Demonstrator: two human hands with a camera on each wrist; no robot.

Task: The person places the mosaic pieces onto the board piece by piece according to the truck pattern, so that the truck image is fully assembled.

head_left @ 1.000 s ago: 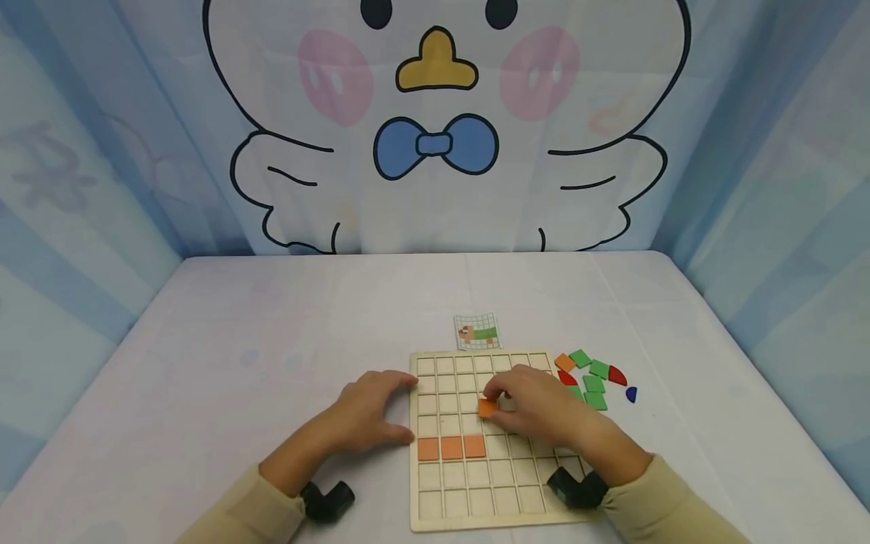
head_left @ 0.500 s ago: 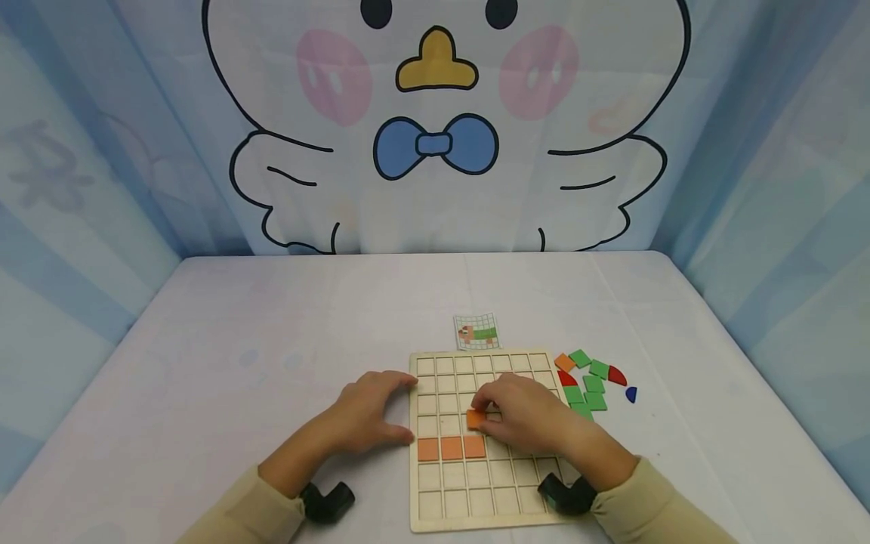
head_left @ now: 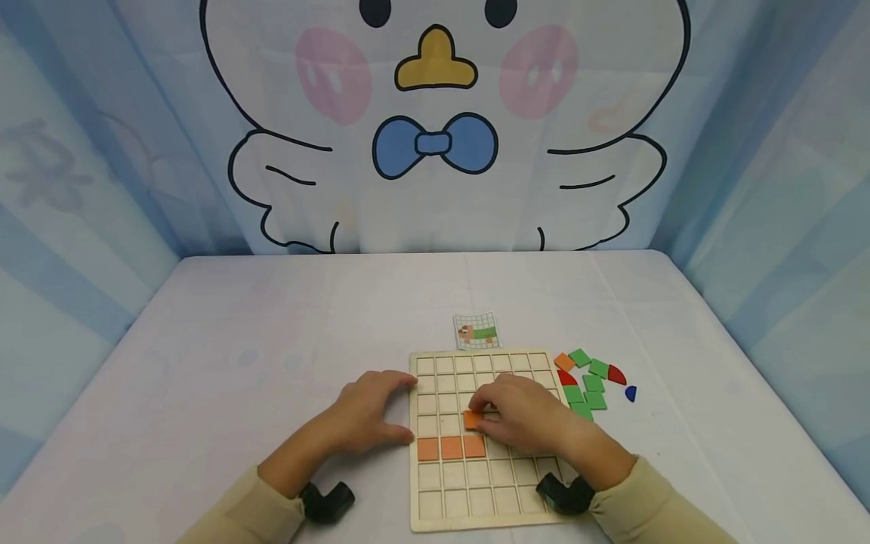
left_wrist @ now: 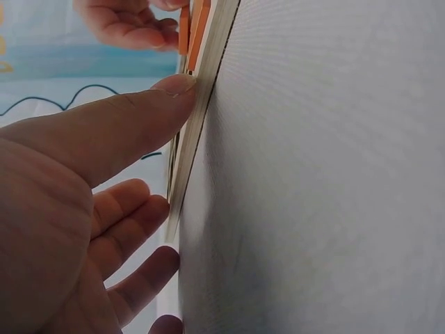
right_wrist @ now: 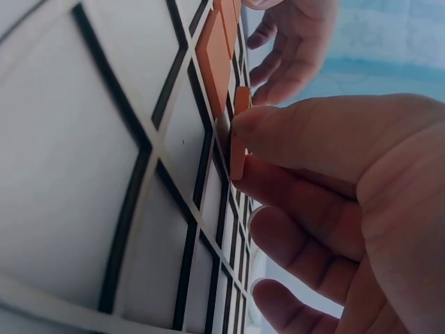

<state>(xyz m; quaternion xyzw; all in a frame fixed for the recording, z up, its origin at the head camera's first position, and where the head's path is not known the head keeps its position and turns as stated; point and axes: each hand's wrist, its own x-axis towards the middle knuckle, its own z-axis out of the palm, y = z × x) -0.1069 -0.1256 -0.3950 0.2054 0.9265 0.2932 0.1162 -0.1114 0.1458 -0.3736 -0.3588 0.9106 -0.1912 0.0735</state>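
Head view: The desk (head_left: pixel 204 363) wears a smooth pale cloth. On it lies a flat, light-wood board (head_left: pixel 477 475), square-cornered, ruled into cells by thin ridges. Three flat orange tiles (head_left: pixel 451 447) fill adjoining cells in one row from the left edge. Off the board's right side: green squares (head_left: pixel 593 384), red rounded wedges (head_left: pixel 616 375), a loose orange square (head_left: pixel 565 363) and a small blue rounded piece (head_left: pixel 631 394). A printed grid card (head_left: pixel 477 332) lies just beyond the far edge. Left hand (head_left: pixel 367 412): thumb and forefinger spread wide, tips at the board's left edge. Right hand (head_left: pixel 522 412): reaches over the board, pinching an orange tile (head_left: pixel 471 420) just behind the third tile of the row.

Left wrist view: thumb tip lies against the board's pale, straight-cut edge; remaining fingers spaced apart, slightly bent.

Right wrist view: thumb and forefinger clasp the held tile, seen nearly edge-on as a thin slab; two other fingers curve loosely below. Contact between tile and board cannot be told.
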